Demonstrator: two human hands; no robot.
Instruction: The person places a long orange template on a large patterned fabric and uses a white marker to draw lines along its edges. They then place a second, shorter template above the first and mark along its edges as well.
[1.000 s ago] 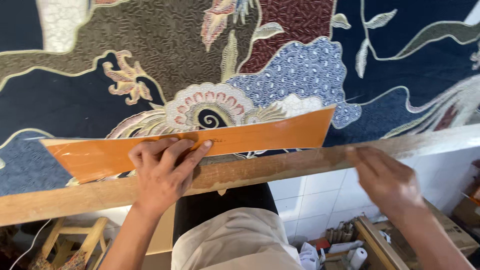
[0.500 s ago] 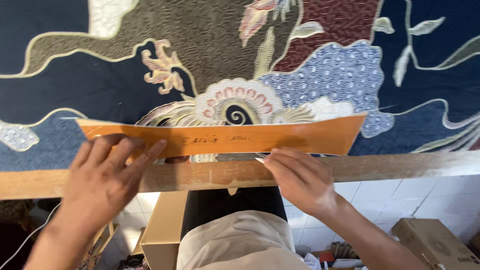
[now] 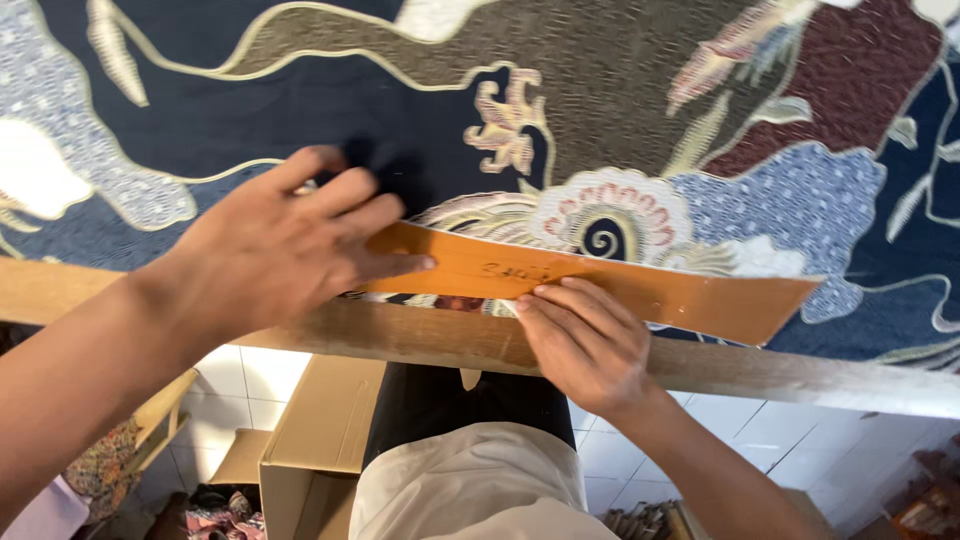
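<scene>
A long orange cardboard strip point(image 3: 700, 295) lies on dark patterned batik cloth point(image 3: 300, 110), close to the table's wooden front edge point(image 3: 780, 372). My left hand point(image 3: 275, 250) lies flat over the strip's left end, fingers spread and pressing down. My right hand point(image 3: 585, 340) rests palm down on the strip's lower edge near its middle, fingertips on the cardboard. Neither hand grips anything. The strip's right end sticks out free, cut at a slant.
The cloth shows floral and swirl motifs in cream, blue and maroon point(image 3: 610, 225). Below the table edge are white floor tiles point(image 3: 250, 380), an open cardboard box point(image 3: 320, 420), and my lap in dark and beige clothing point(image 3: 470, 480).
The view has shifted so the strip sits further right. My left hand slid onto the strip's left end, and my right hand moved left from the table edge onto the strip's middle.
</scene>
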